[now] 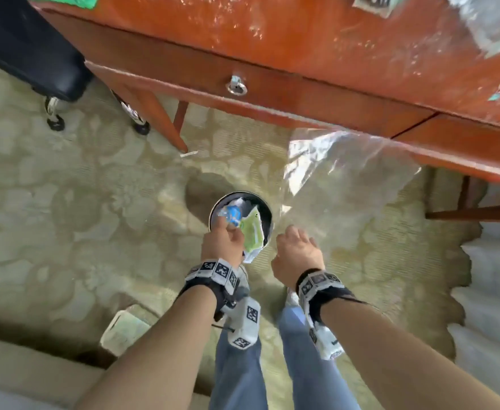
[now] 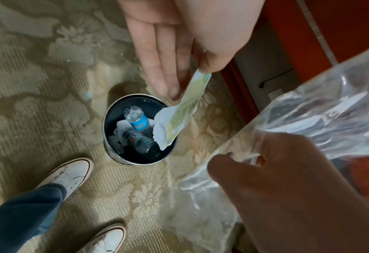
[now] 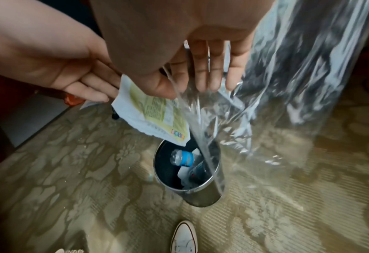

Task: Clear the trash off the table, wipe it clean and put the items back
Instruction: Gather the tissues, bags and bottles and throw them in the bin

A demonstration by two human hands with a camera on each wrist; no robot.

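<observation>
Left hand [image 1: 222,241] has a green-and-white wrapper [image 2: 180,114] pinched by thumb and fingers right over the bin [image 2: 114,149], right hand [image 1: 297,255] pinches a clear bag [image 1: 346,179] hanging just beside it.

Head view: high, looking steeply down past both forearms to the patterned beige carpet [image 1: 95,202]. Left and right wrist views: close behind each palm, facing down. All three share the round metal wastebasket [image 1: 213,209] [image 2: 136,160] [image 3: 203,198] on the floor.
</observation>
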